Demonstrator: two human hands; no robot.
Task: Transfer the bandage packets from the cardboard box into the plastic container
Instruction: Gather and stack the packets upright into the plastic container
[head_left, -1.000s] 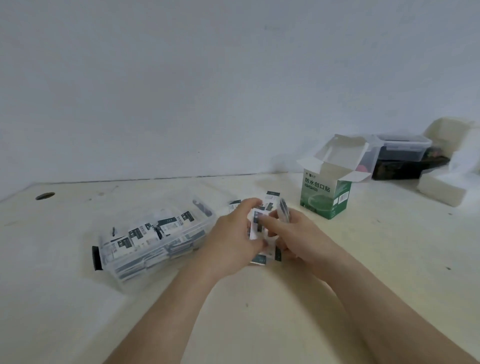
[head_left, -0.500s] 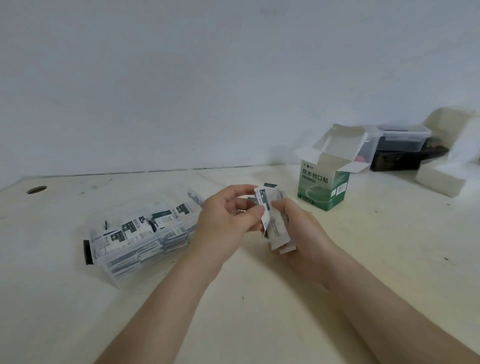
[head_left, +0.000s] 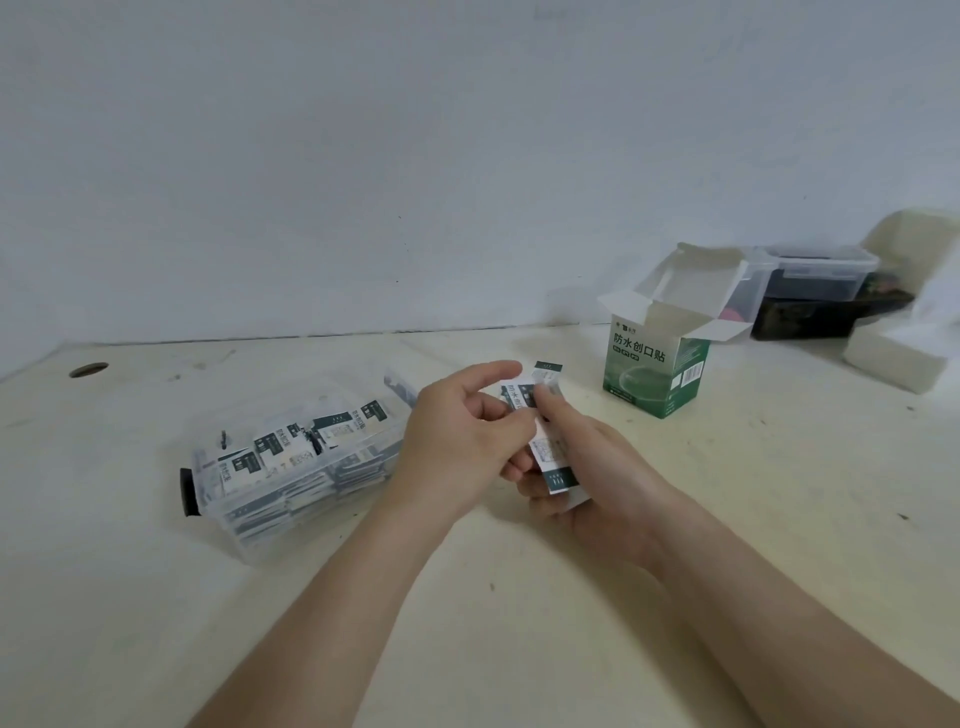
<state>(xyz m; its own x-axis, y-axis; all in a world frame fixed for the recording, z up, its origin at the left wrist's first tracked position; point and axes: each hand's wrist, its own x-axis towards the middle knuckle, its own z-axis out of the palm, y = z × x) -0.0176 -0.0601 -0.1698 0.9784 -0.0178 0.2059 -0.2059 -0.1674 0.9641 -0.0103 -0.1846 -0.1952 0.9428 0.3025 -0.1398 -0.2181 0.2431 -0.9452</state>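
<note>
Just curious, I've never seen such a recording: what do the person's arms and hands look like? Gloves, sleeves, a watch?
The left hand and the right hand are bare: no gloves, no visible ring, watch or bracelet. Both forearms are bare down to the picture's edge; no sleeve shows.

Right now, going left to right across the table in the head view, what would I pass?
Round hole → plastic container → left hand → bandage packets held by both hands → right hand → cardboard box → lidded clear tub → white block.
</note>
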